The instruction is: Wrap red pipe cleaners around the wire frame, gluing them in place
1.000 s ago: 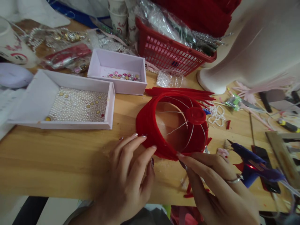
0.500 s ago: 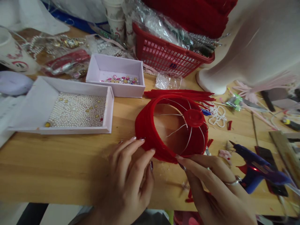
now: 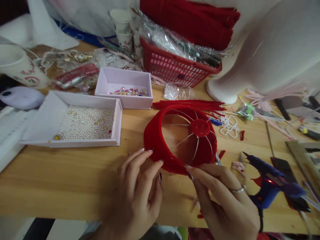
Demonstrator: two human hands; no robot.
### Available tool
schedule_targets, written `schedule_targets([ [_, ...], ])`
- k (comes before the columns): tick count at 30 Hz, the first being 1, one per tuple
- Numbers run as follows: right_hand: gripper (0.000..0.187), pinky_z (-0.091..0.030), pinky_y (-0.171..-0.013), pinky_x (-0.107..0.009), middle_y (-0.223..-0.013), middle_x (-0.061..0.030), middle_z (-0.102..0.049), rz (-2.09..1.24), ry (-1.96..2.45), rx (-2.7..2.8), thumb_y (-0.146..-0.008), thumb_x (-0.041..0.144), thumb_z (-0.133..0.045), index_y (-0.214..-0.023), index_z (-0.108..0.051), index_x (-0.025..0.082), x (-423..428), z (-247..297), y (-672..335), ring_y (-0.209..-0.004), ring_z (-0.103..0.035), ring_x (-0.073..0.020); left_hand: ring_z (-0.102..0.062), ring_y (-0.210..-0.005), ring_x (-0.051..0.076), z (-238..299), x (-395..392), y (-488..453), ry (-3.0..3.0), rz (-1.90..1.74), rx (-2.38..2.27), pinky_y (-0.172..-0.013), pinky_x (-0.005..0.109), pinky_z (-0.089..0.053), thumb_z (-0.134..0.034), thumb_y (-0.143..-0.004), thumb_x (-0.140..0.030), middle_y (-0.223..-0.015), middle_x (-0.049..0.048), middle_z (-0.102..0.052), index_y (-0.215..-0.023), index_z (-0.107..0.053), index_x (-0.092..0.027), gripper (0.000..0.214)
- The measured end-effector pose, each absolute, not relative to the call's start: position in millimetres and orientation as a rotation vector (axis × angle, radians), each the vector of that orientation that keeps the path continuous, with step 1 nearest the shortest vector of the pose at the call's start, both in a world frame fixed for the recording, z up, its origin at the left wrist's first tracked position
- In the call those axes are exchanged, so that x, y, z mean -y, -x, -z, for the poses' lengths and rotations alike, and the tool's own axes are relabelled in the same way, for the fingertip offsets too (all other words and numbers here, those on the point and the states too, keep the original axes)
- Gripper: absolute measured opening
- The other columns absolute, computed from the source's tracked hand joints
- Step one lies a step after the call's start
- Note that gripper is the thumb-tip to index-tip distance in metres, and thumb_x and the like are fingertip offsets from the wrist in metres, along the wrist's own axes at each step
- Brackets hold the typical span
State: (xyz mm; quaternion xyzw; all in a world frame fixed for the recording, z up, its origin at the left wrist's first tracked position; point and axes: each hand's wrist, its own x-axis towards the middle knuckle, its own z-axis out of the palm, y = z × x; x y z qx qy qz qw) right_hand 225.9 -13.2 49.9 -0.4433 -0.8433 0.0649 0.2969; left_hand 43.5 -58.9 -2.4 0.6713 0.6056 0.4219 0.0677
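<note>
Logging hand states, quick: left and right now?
Left hand: open, fingertips touching the outside of the red ring.
Right hand: closed, pinching the red ring's near edge.

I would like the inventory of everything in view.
Spoked frame: one, red, centre
Bead box: one, white, left
Gem box: one, white, behind bead box
Basket: one, red, back centre
Strips: several, red, behind frame
Pearl strands: count unclear, white, right of frame
Scraps: several, red or pink, right
Glue gun: one, blue, right
Flat object: one, black, beside glue gun
Smooth form: one, white, back right
Cups: several, white, back left
Bagged trimmings: several, mixed, back left
Table: one, brown, underneath
Left hand: one, bare, against frame
Right hand: one, silver-ringed, pinching frame
</note>
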Motion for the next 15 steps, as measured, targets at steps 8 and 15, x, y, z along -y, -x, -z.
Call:
schedule_targets([
  [8, 0.025, -0.056, -0.075, -0.023, -0.104, -0.0071, -0.064, -0.049, 1.091, 2.17, -0.096, 0.007, -0.061, -0.118, -0.068, 0.017, 8, -38, -230, -0.087, -0.067, -0.0126, -0.051, -0.132, 0.027, 10, 59, -45, -2.065, -1.287, -1.862, -0.109, 0.048, -0.044, -0.054, -0.092, -0.002, -0.135, 0.0132, -0.058, -0.13, -0.057, -0.018, 0.041],
  [15, 0.023, -0.055, -0.077, -0.032, -0.1, -0.0059, -0.068, -0.024, 1.077, 2.059, -0.094, 0.009, -0.063, -0.113, -0.071, 0.021, 9, -24, -235, -0.088, -0.065, -0.0171, -0.054, -0.13, 0.026, 13, 57, -44, -2.126, -1.308, -1.874, -0.107, 0.048, -0.048, -0.053, -0.093, -0.005, -0.133, 0.0131, -0.059, -0.13, -0.057, -0.02, 0.04],
])
